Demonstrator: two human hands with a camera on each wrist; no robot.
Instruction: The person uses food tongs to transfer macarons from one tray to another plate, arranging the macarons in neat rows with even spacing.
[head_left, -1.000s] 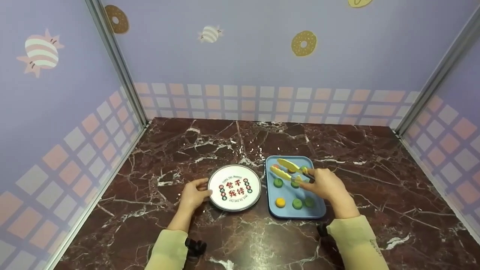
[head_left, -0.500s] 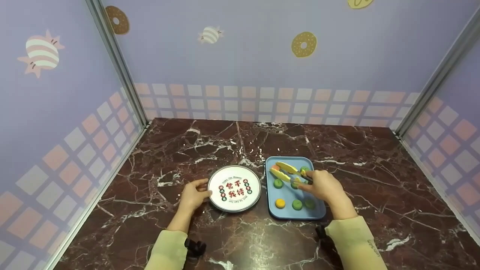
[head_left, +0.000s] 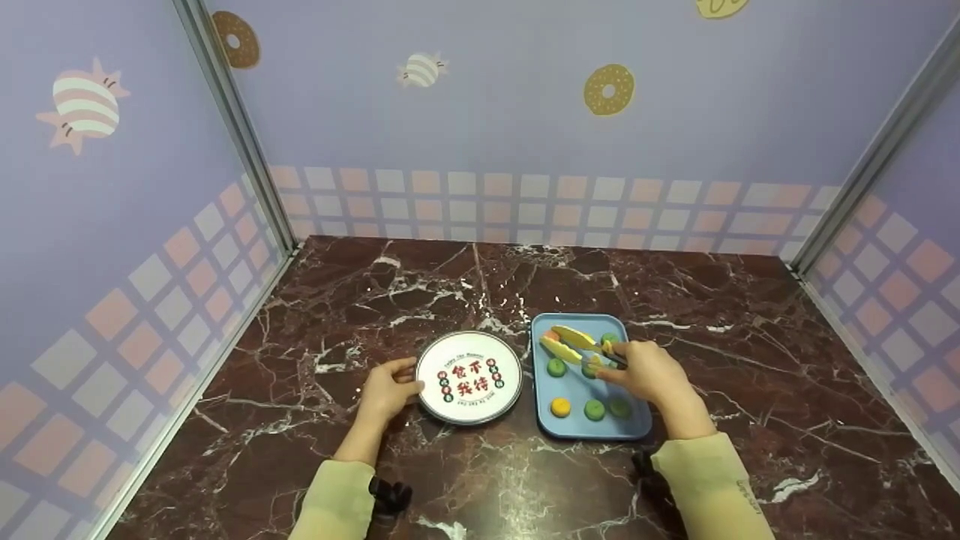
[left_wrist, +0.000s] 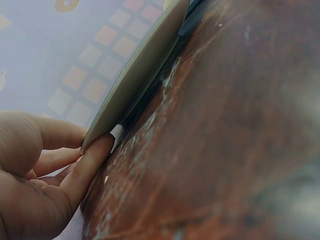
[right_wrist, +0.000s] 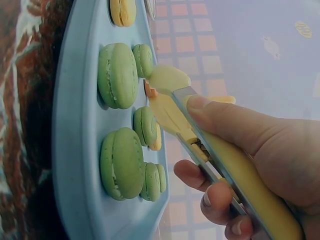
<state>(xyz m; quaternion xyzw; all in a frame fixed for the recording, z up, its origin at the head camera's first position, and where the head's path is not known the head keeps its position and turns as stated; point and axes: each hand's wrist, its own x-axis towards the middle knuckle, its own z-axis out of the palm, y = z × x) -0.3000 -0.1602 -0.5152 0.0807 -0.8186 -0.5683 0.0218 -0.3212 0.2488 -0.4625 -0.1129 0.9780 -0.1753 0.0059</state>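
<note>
My left hand (head_left: pixel 388 388) pinches the left rim of a round white plate (head_left: pixel 431 379) with red characters; the left wrist view shows the plate's edge (left_wrist: pixel 125 90) between thumb and fingers. My right hand (head_left: pixel 651 373) grips yellow-tipped tongs (head_left: pixel 573 335), with the thumb (right_wrist: pixel 202 105) on one arm and the fingers curled under the other. The tongs' tips are parted low over the back left of a blue tray (head_left: pixel 576 387), on either side of an orange macaron (head_left: pixel 551 334) that they partly cover. Green macarons (right_wrist: pixel 117 75) and a yellow macaron (head_left: pixel 560 406) sit in the tray.
The plate and tray stand side by side on a dark red marbled tabletop (head_left: pixel 480 480). White specks (head_left: pixel 504 298) lie behind them. Purple walls (head_left: pixel 510 127) with a checked band enclose the back and both sides.
Over the last second, the right hand has lowered the tongs slightly and drawn their tips nearer each other around the orange macaron. The left hand and plate have stayed put.
</note>
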